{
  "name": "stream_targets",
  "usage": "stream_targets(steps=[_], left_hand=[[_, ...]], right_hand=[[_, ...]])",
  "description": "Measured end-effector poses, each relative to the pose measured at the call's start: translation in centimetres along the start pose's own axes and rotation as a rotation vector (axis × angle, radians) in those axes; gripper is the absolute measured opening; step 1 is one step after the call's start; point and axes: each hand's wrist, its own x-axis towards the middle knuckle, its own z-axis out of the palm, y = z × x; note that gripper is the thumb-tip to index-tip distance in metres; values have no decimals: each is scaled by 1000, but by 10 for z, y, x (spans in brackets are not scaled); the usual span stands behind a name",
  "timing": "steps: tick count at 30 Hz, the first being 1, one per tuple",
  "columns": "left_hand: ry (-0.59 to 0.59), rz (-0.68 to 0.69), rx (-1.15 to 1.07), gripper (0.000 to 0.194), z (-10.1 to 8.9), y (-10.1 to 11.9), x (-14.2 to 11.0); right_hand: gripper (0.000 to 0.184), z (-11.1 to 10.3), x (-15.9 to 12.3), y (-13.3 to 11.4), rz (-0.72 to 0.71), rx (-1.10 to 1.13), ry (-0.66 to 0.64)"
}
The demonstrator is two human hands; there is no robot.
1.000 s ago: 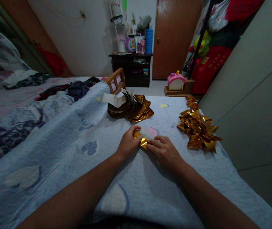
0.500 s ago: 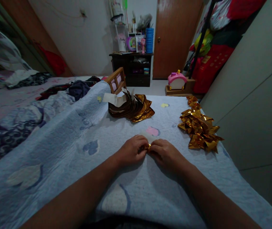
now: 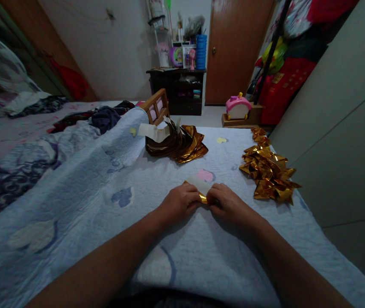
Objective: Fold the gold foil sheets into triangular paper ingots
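Note:
A sheet of gold foil paper (image 3: 203, 198), white on its other face, lies partly folded on the bed cover (image 3: 176, 265). My left hand (image 3: 182, 200) pinches its near edge from the left. Close beside it, my right hand (image 3: 227, 201) grips the same edge with curled fingers. A short gold strip shows between the hands, and the white face spreads out beyond the fingers. Beyond my hands sits a fanned stack of gold foil paper (image 3: 179, 143). Folded gold pieces (image 3: 267, 171) are heaped on the right side of the bed.
A wooden bed rail (image 3: 156, 106) stands behind the stack. Rumpled clothes (image 3: 105, 119) lie at the left. Further off are a dark cabinet (image 3: 178, 94), a pink toy (image 3: 238, 107) and a brown door (image 3: 238, 51). A pale cabinet panel (image 3: 345, 128) runs along the right.
Both hands have come closer together and taken hold of the paper's near edge. Less gold shows now, mostly a narrow strip between the fingers. The stack and the heap stay put.

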Motion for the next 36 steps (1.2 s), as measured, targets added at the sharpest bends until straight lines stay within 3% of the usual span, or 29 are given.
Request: stream_targets(steps=[11, 20, 30, 36], left_hand=[[-77, -119, -58, 10, -1, 6, 4], [-77, -234, -70, 7, 0, 12, 7], [-9, -318, -87, 17, 3, 21, 10], [39, -344, -10, 12, 8, 21, 8]], right_hand=[[14, -8, 4, -4, 95, 50, -48], [15, -6, 8, -9, 199, -40, -42], [13, -2, 9, -6, 248, -56, -31], [19, -3, 10, -15, 280, -147, -34]])
